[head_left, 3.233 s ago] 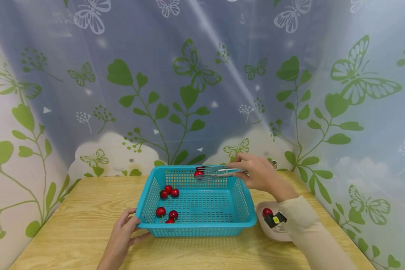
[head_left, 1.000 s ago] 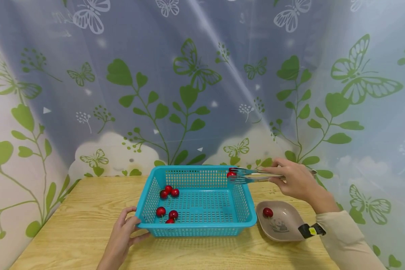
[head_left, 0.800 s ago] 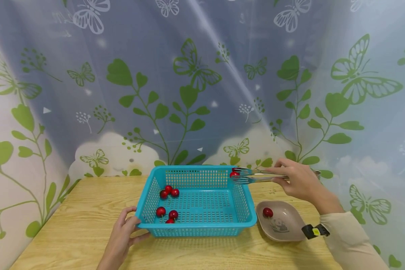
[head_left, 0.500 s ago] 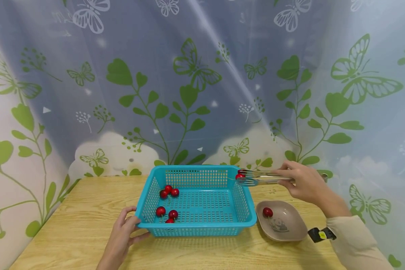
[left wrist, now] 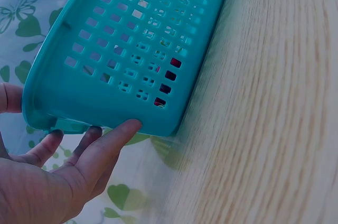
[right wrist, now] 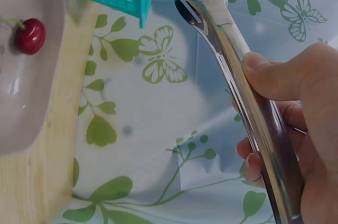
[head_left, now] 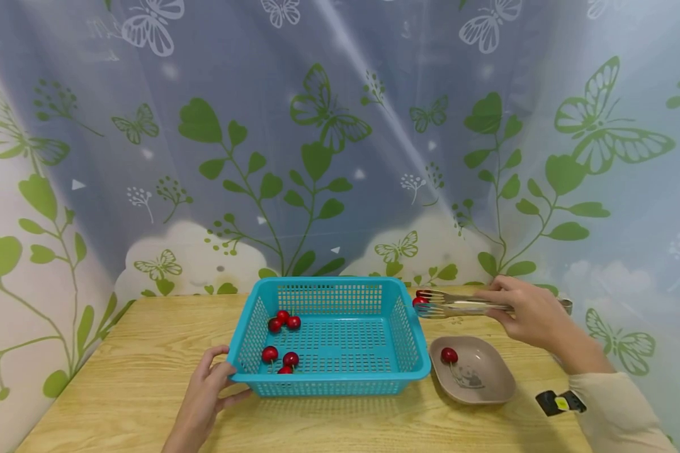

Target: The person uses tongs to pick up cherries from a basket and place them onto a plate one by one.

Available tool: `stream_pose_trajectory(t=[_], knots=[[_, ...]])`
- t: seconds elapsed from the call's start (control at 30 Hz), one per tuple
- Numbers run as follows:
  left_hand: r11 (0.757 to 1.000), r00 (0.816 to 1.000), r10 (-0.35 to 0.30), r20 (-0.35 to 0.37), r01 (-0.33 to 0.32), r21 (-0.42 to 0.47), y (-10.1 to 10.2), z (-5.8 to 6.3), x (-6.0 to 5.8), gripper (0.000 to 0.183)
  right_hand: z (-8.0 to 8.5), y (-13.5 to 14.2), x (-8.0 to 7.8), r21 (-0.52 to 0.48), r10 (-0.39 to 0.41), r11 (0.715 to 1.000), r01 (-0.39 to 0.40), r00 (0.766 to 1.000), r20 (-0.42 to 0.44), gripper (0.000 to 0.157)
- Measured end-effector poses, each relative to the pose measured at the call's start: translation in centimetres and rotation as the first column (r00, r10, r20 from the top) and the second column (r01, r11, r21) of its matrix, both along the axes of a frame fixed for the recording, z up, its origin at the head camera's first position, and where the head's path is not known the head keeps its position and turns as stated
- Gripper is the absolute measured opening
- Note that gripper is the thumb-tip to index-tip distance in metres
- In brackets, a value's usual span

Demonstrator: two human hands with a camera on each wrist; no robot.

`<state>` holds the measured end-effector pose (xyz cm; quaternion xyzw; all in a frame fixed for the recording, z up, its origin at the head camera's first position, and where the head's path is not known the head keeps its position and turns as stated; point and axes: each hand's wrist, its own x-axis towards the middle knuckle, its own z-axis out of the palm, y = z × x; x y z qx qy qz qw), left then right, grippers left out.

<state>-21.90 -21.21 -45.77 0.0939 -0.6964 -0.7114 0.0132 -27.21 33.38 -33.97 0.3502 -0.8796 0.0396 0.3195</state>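
My right hand (head_left: 535, 314) holds metal tongs (head_left: 467, 306) with slotted, fork-like ends. Red cherries (head_left: 419, 302) are pinched between those ends, just beyond the basket's right rim; the right wrist view shows only a red sliver through a slot. My left hand (head_left: 201, 390) grips the front left corner of a blue plastic basket (head_left: 340, 378), thumb at the rim and fingers against the outside in the left wrist view. Inside the basket, cherries lie in two clusters on the left, one behind (head_left: 274, 326) and one in front (head_left: 291, 360).
A beige bowl (head_left: 490, 362) with a panda print stands right of the basket, holding one stemmed cherry (head_left: 449, 356). Everything sits on a wood-grain table (head_left: 164, 333). Behind and at both sides hangs a printed curtain (head_left: 249, 94).
My right hand has carried the tongs and their cherries rightward, from above the basket's back to past its right rim, lowering slightly. The left hand and basket have stayed put.
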Motion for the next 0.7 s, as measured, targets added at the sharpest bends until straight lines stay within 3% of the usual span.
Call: stream_pose_trajectory(t=[0.7], knots=[[1.0,1.0,0.013,-0.001,-0.013,0.004,0.2,0.3,0.2,0.043,-2.2,4.6,1.8,0.077,-0.151,0.987,0.142,0.981,0.122,0.032]])
